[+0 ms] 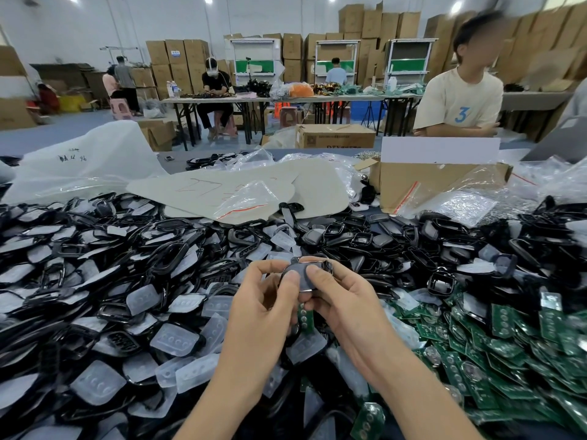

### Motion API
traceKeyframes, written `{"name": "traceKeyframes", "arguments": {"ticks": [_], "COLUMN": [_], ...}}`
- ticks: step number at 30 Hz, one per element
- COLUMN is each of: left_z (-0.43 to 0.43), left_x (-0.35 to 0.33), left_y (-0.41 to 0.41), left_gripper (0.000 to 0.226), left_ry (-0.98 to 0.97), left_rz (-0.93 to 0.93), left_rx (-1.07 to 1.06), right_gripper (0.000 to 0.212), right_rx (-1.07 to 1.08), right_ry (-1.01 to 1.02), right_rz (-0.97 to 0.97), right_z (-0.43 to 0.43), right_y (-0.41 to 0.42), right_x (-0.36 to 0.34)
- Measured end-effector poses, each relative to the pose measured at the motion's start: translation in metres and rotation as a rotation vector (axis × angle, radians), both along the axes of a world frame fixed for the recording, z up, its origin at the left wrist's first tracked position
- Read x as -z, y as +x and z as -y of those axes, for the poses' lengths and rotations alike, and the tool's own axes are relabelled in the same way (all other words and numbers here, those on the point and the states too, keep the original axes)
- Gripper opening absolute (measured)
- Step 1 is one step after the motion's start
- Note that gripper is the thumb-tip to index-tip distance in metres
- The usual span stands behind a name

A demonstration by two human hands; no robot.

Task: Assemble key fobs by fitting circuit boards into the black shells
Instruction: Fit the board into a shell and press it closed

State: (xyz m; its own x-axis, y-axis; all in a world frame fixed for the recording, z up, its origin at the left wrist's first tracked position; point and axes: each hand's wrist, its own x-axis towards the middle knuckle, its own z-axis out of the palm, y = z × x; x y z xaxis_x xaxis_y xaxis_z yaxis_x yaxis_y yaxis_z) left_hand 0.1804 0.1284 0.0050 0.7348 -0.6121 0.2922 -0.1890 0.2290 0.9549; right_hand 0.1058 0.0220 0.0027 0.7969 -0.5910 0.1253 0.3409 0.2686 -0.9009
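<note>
One black shell is pinched between the left hand and right hand over the bench's near middle; a green board peeks below it, probably not yet seated; the shell heap and board heap suggest much work remains.

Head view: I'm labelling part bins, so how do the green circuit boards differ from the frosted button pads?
The circuit boards are opaque green with straight edges; the button pads are milky, see-through and round-cornered. The boards heap at the right, while the pads lie scattered among black shells at the left. Both lie loose and carry a row of round spots.
</note>
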Motion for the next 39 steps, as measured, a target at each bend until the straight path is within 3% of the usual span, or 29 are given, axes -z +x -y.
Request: {"name": "traceKeyframes", "arguments": {"ticks": [8, 19, 29, 33, 36, 39], "left_z": [0.001, -0.001, -0.003, -0.004, -0.006, -0.008], "left_x": [-0.001, -0.001, 0.000, 0.003, 0.004, 0.005], "left_y": [0.001, 0.002, 0.009, 0.010, 0.012, 0.013], "left_gripper": [0.016, 0.009, 0.005, 0.007, 0.007, 0.007], "left_ry": [-0.027, 0.024, 0.053, 0.062, 0.065, 0.043], "left_rz": [0.019, 0.041, 0.099, 0.135, 0.138, 0.118], "left_rx": [0.025, -0.004, 0.031, 0.013, 0.017, 0.023], "right_gripper": [0.018, 0.024, 0.018, 0.016, 0.022, 0.016], "right_rx": [0.019, -0.008, 0.048, 0.120, 0.171, 0.028], "right_ry": [-0.012, 0.004, -0.106, -0.165, -0.366, -0.785], "right_rz": [0.025, 0.040, -0.025, -0.143, -0.328, -0.541], "right_z": [0.001, 0.002, 0.005, 0.006, 0.015, 0.019], "right_y": [0.000, 0.001, -0.001, -0.009, -0.038, -0.073], "right_x": [0.002, 0.003, 0.004, -0.003, -0.018, -0.042]}}
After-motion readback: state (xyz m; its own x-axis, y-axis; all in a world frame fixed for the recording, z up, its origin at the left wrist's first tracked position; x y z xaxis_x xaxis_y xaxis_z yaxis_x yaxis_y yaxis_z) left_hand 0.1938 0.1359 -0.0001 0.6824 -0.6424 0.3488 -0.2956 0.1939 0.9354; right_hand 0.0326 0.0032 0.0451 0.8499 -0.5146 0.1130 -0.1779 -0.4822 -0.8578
